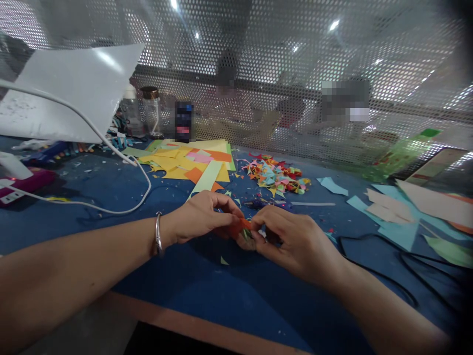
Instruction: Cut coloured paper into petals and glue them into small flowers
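Observation:
Low over the blue tabletop, my left hand (212, 214) pinches a small orange paper piece (241, 228) between thumb and fingers. Slivers of green and a pale part show at its right end. From the other side my right hand (284, 231) closes its fingertips on that end. A small whitish bit shows between the right fingers, too small to name. Just in front lies a green paper scrap (224, 261). A dark blue pen-like tool (268, 203) rests behind my right hand, with a pale strip (312, 203) to its right.
Yellow and orange paper sheets (170, 165) lie at the back, left of a heap of coloured paper scraps (277, 175). Blue and beige paper (401, 229) and a black cable (377, 236) are on the right. A white cable (99, 211) loops across the left. A perforated metal screen (258, 64) stands behind.

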Available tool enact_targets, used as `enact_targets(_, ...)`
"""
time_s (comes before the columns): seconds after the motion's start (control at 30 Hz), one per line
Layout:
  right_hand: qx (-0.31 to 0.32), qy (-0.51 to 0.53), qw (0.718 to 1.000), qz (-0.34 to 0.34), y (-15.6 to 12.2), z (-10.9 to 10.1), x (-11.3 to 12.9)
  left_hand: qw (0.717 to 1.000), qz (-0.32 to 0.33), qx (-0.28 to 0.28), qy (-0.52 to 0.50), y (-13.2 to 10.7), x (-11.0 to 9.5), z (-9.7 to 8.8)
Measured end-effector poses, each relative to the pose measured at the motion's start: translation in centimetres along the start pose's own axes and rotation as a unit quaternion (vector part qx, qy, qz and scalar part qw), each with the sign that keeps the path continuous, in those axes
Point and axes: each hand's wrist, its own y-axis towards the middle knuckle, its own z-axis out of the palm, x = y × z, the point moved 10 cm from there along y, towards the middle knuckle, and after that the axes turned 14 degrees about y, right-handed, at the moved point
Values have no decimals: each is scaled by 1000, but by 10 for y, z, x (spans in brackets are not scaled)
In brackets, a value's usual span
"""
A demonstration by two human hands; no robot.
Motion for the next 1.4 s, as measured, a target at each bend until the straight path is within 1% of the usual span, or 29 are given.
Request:
enact_targets(0.13, -5, 7, 1000, 1, 1, -1, 1, 998, 46, -38, -1, 2, -6, -7)
enact_targets(0.23, -14, 9, 1000, 22, 1, -10, -5, 991, 87, -91, 33, 2, -13, -21)
enact_targets(0.27, -29, -1, 999, 37, 0, -18, -10, 987, 102, -110, 50, 2, -16, -27)
enact_targets(0.33, -79, -41, 994, 69, -4, -39, -25, 979, 122, -142, 75, 0, -20, -36)
enact_targets(0.4, -109, -74, 983, 129, -12, -57, -49, 976, 124, -164, 75, -1, -21, -43)
enact_targets(0.5, -57, -112, 961, 246, -28, -62, -96, 974, 119, -185, 55, -3, -21, -49)
enact_targets(0.57, -14, -121, 950, 289, -36, -57, -117, 973, 121, -188, 51, -3, -22, -49)
enact_targets(0.6, -2, -125, 945, 304, -40, -56, -125, 973, 121, -188, 50, -3, -23, -49)
enact_targets(0.73, 11, -102, 931, 351, -48, -51, -145, 975, 112, -188, 32, -2, -21, -49)
enact_targets(0.87, 46, -56, 924, 375, -50, -43, -154, 974, 126, -188, 7, -3, -23, -48)
enact_targets(0.97, 53, 8, 919, 391, -50, -37, -158, 972, 131, -194, 2, -6, -26, -49)
enact_targets(1.07, 19, 92, 903, 420, -51, -35, -159, 969, 126, -212, -4, -9, -27, -53)
enact_targets(1.1, -4, 130, 892, 434, -52, -35, -159, 967, 128, -221, -7, -10, -27, -56)
enact_targets(1.17, -56, 232, 860, 452, -53, -33, -155, 961, 139, -239, -17, -12, -28, -62)
enact_targets(1.23, -124, 328, 824, 445, -53, -37, -149, 954, 153, -255, -23, -12, -28, -67)
enact_targets(1.3, -188, 395, 789, 432, -53, -44, -144, 949, 163, -267, -27, -13, -28, -70)
enact_targets(1.33, -203, 410, 780, 427, -54, -47, -141, 949, 163, -269, -30, -12, -27, -71)
enact_targets(1.4, -212, 428, 771, 421, -53, -49, -135, 952, 155, -261, -39, -10, -25, -69)
